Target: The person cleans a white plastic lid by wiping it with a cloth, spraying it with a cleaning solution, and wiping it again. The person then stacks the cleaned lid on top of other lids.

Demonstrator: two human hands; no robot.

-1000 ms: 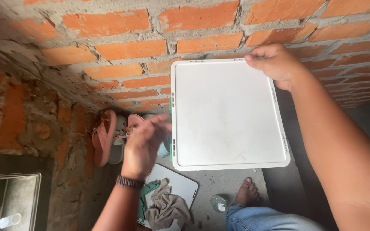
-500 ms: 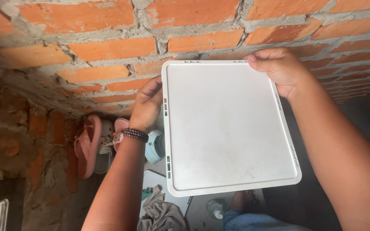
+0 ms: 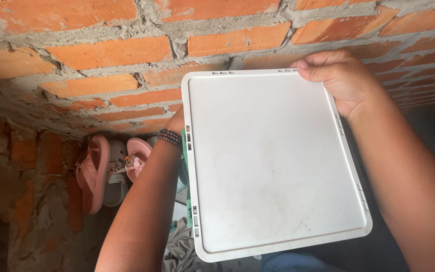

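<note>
A flat white plastic panel (image 3: 270, 161) with a raised rim and small clips along its edges is held up in front of a brick wall. My right hand (image 3: 336, 78) grips its top right corner, thumb over the front. My left hand (image 3: 177, 121) is almost wholly hidden behind the panel's left edge; only the wrist with a dark beaded bracelet (image 3: 170, 137) shows. The left hand seems to hold the panel from behind.
Bare orange brick wall (image 3: 101, 55) with rough mortar fills the top and left. On the floor lie pink sandals (image 3: 92, 171) and a pale shoe. A grey-brown cloth (image 3: 177, 252) lies below the panel, beside blue jeans at the bottom edge.
My left hand came up from free air to the panel's left edge, then slid behind it. The panel came nearer and now hides the foot, bottle and second panel below.
</note>
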